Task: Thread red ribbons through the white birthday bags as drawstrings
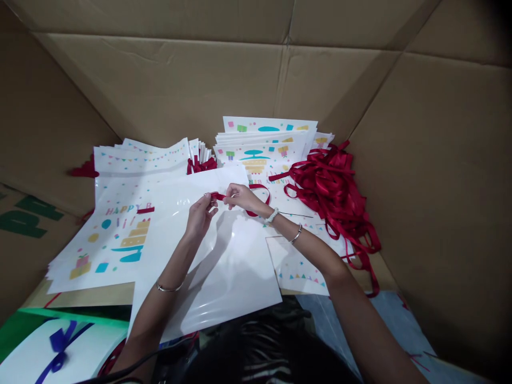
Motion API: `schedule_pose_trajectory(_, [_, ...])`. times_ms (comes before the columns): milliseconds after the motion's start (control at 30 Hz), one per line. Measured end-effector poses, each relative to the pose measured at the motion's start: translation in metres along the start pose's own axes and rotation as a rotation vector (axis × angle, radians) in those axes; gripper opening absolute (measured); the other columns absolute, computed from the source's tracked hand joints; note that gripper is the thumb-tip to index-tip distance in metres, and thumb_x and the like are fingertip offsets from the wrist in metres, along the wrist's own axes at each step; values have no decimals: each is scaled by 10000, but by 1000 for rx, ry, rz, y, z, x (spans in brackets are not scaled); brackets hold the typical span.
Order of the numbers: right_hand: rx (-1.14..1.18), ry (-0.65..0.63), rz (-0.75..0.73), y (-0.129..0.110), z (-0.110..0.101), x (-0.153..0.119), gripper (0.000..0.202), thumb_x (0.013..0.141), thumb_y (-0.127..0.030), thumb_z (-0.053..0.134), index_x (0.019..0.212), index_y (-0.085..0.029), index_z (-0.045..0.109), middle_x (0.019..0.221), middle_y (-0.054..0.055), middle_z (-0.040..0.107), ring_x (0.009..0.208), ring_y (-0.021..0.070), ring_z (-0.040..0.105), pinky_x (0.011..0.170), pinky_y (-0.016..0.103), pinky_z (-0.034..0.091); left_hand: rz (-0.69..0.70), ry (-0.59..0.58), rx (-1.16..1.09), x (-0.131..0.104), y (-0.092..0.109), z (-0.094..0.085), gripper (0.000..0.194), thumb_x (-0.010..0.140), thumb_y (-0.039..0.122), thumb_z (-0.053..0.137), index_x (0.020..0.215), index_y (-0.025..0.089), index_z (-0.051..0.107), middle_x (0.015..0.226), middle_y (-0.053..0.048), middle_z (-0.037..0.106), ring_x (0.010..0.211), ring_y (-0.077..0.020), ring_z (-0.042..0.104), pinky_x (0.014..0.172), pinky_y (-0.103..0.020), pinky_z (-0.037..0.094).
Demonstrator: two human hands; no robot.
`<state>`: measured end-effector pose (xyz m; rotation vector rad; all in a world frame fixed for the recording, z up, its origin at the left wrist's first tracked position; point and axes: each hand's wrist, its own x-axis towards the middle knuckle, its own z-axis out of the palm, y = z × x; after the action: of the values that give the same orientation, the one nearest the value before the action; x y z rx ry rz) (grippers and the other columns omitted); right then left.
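A short stretch of red ribbon (218, 197) runs between my two hands, over a glossy white sheet (236, 256). My left hand (199, 215) pinches its left end with thumb and fingers. On the other side my right hand (241, 197) grips the ribbon, and a loop of red ribbon (267, 193) curves out behind that wrist. Under and left of the white sheet lie printed birthday sheets (108, 184) with a cake picture and lettering. Whether the ribbon passes through the white sheet cannot be made out.
A tangled heap of red ribbons (330, 181) lies to the right, by the cardboard wall (440, 176). More printed sheets (264, 140) are stacked at the back. At lower left, a white item with a blue ribbon bow (60, 352) sits in a green-edged container (80, 314).
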<state>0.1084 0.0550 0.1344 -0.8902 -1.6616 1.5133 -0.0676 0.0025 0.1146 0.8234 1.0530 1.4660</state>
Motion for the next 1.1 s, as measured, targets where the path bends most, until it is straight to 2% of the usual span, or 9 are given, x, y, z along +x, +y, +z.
schedule_pose_trajectory(167, [95,18,79,-3,-3,1,226,766,-148,790,945,-138,653,757,-13,691,581,79,607,595,198,485,-12,42,20,2,1,8,450,684,554,897,770,164,691,772,-37,610,719,-148,567,638,-263,451])
schedule_pose_trajectory(367, [177,-13,66,-1,-7,0,179,732,-149,817,867,-97,713,763,19,712,583,64,573,584,188,461,34,34,105,3,-3,7,485,691,602,868,746,153,695,771,-31,610,725,-135,556,652,-240,444])
schedule_pose_trajectory(533, [195,-3,62,1,-8,-1,159,731,-139,792,856,-97,703,747,15,705,570,64,574,572,183,453,103,33,296,10,-3,2,471,708,582,852,854,143,767,898,-68,704,781,-146,580,699,-247,444])
schedule_pose_trajectory(667, [192,-30,43,2,-12,-2,169,738,-174,787,868,-93,716,771,29,709,601,72,580,573,183,450,185,48,421,16,-5,0,428,684,533,860,842,145,770,836,-63,716,760,-160,584,718,-273,448])
schedule_pose_trajectory(867, [120,-72,43,2,-20,-4,271,788,-315,804,917,-85,742,767,26,691,586,52,546,543,157,412,220,6,482,23,-9,2,492,747,604,800,873,130,758,799,-72,702,765,-190,611,742,-301,486])
schedule_pose_trajectory(933, [86,-50,32,-2,-25,-5,247,816,-316,780,899,-88,736,760,23,690,565,43,535,514,145,392,256,-44,529,27,-16,2,563,840,661,699,1005,127,758,938,-110,736,890,-231,662,817,-330,520])
schedule_pose_trajectory(1000, [70,-4,17,-12,-34,-5,208,843,-290,756,897,-92,724,765,22,697,550,36,535,489,134,381,294,-100,655,30,-31,1,673,955,695,520,1259,123,703,1207,-167,719,1125,-286,661,966,-397,520])
schedule_pose_trajectory(1033, [66,28,12,-20,-39,-4,182,854,-269,747,889,-93,713,755,19,695,537,33,533,471,130,372,304,-120,771,31,-42,1,727,990,696,445,1384,116,637,1352,-198,662,1260,-317,612,1056,-446,485])
schedule_pose_trajectory(1100, [45,98,4,-38,-51,0,129,868,-213,735,859,-95,685,723,11,682,504,34,531,424,129,339,295,-155,1087,33,-67,0,815,1009,691,400,1549,88,492,1576,-252,470,1481,-385,419,1200,-548,340])
